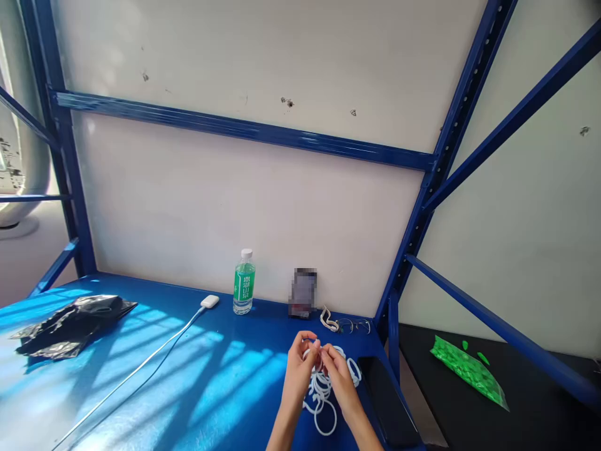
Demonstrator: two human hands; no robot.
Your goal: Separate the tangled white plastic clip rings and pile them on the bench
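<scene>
My left hand [300,368] and my right hand [340,376] meet above the blue table [197,376], fingertips pinched together on one white plastic ring [313,354]. Under and between the hands lies a pile of several white rings [323,401], with one large ring nearest me. A few more rings rest just right of my right hand [354,369].
A green-labelled water bottle [244,283] stands at the back by the wall. A white charger [210,301] with its cable [141,369] crosses the table. A black foil bag [70,322] lies far left, a dark tray [387,394] to the right, a green bag [467,369] on the black bench.
</scene>
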